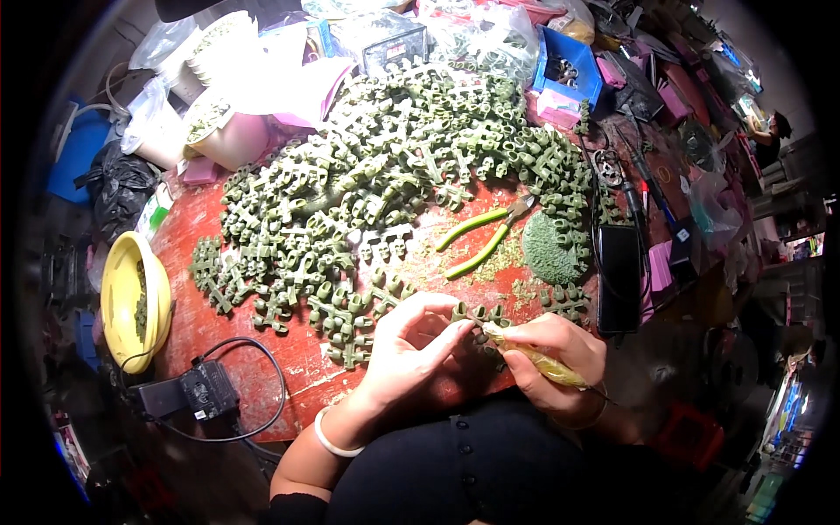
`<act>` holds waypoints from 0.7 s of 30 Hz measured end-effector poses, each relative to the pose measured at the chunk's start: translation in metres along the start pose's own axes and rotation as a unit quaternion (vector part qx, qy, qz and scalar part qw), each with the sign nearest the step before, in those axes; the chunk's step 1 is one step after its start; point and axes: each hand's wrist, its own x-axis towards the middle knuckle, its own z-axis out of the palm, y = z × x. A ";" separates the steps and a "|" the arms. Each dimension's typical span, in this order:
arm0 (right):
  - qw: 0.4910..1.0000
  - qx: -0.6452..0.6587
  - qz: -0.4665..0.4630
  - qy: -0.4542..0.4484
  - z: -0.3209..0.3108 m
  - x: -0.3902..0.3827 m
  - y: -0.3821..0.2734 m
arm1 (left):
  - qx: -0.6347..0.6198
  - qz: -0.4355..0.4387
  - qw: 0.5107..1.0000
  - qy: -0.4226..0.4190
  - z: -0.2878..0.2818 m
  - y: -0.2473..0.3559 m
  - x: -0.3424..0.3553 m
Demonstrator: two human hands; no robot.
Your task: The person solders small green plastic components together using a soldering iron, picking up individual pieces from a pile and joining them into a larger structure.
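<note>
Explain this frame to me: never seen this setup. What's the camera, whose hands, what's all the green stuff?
One view only: a wide fisheye camera worn on a person's head, looking down, so edges bend. No robot. The left hand pinches a green branched plastic piece; the right hand grips a yellowish tool against it. On the red table lies a big heap of similar green pieces, green-handled pliers, a dark phone and a black adapter with cable. A yellow bowl sits at the left.

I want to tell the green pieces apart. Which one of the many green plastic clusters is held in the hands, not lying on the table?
The green cluster pinched between the left hand and right hand, at the red table near edge. All others lie loose in the heap.
</note>
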 end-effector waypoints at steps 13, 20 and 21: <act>0.996 0.082 0.023 -0.039 0.016 -0.009 0.003 | -0.007 0.116 0.993 -0.006 0.000 -0.010 0.003; 0.998 -0.052 0.013 0.017 0.015 -0.004 0.001 | -0.005 0.064 0.998 0.018 0.002 -0.003 -0.002; 0.999 -0.050 0.012 0.015 0.017 -0.004 0.002 | -0.006 0.062 0.998 0.020 0.001 -0.004 -0.002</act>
